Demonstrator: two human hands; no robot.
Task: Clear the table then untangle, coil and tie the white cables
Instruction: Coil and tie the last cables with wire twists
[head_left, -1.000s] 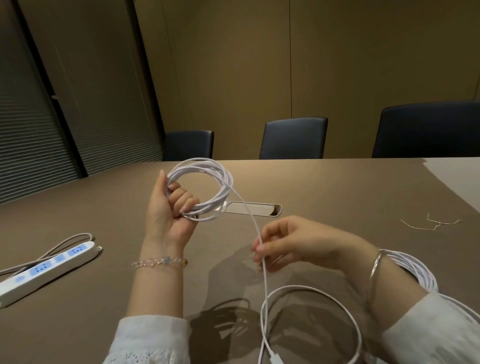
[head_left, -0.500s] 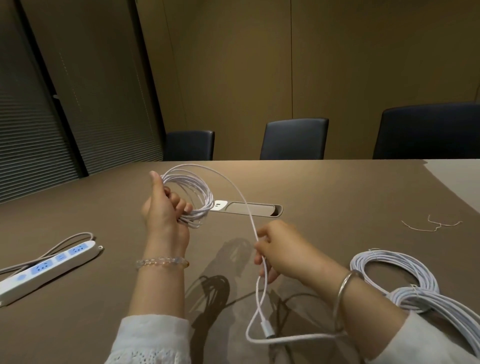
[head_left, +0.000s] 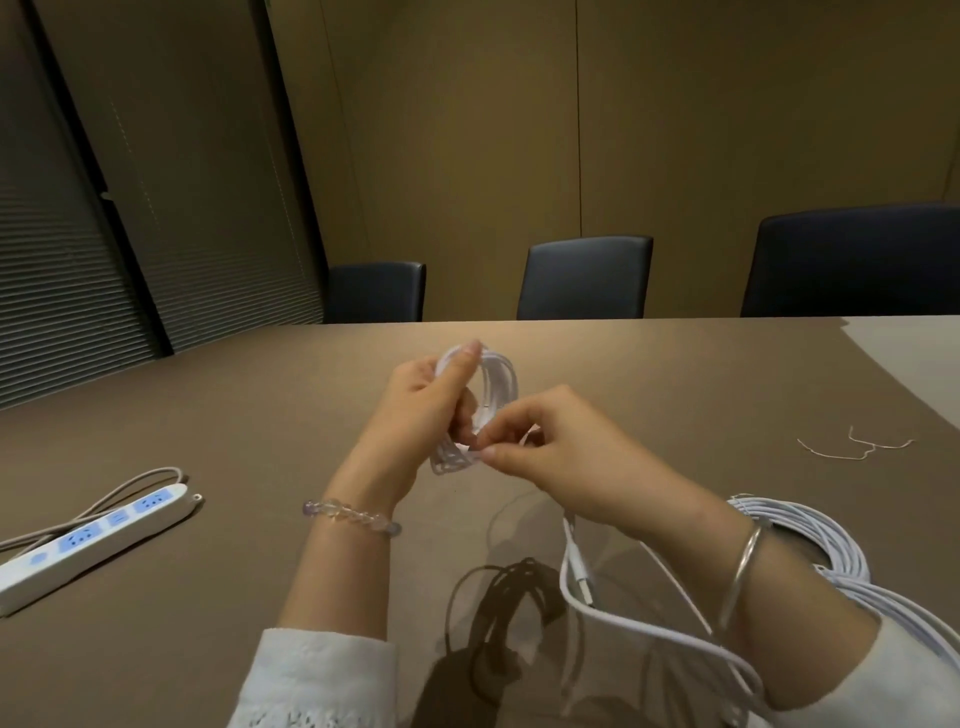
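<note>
Since half a second ago the right hand (head_left: 561, 452) has come up from the trailing cable to meet the left hand (head_left: 426, 410); the coil (head_left: 493, 395) now stands edge-on, long axis near upright, above the table (head_left: 260, 415). Left fingers curl round the coil, thumb up along its far rim. Right thumb and forefinger pinch at the coil's lower end; what they pinch is too small to tell. Coil's near side hidden by both hands. Loose tail (head_left: 597, 608) hangs below the right wrist, plug pointing down. Right of the coil: second bundle (head_left: 810, 540), part cut off, and ties (head_left: 857, 447). Left: power strip (head_left: 98, 540).
</note>
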